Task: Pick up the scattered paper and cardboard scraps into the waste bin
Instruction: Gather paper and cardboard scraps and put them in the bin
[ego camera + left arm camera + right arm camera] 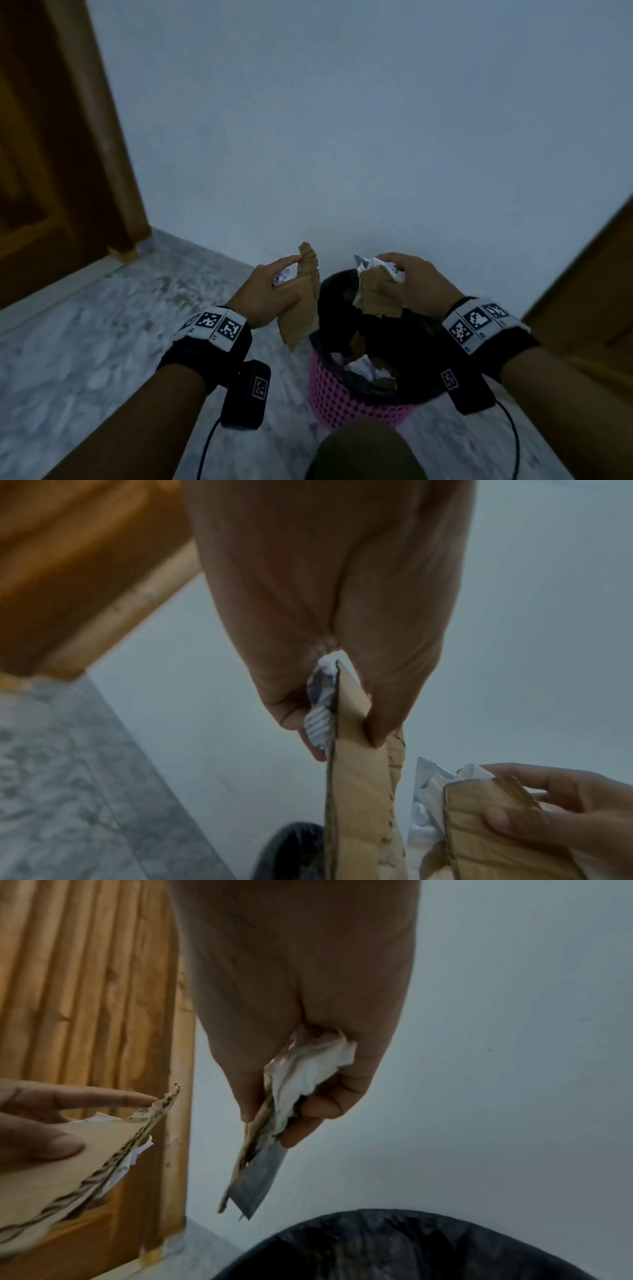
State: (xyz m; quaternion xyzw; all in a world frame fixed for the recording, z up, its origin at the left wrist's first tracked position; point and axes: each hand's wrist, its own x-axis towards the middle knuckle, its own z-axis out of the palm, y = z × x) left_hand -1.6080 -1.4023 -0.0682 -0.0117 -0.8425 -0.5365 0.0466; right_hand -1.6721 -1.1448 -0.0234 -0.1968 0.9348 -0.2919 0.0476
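Note:
A pink mesh waste bin [359, 407] lined with a black bag [394, 1245] stands on the floor against the wall; paper and cardboard scraps [363, 368] lie inside it. My left hand [274, 291] pinches a brown cardboard scrap [301, 301] with some crumpled white paper [320, 723] behind it, just left of the bin's rim. My right hand [414, 284] grips another torn cardboard piece [376, 294] together with crumpled white paper [308, 1066], directly above the bin's opening.
A wooden door [51, 154] and its frame stand at the left, another wooden panel [589, 291] at the right. A pale wall [342, 120] rises behind the bin. Grey marbled floor [85, 342] spreads to the left. My knee [363, 448] is just in front of the bin.

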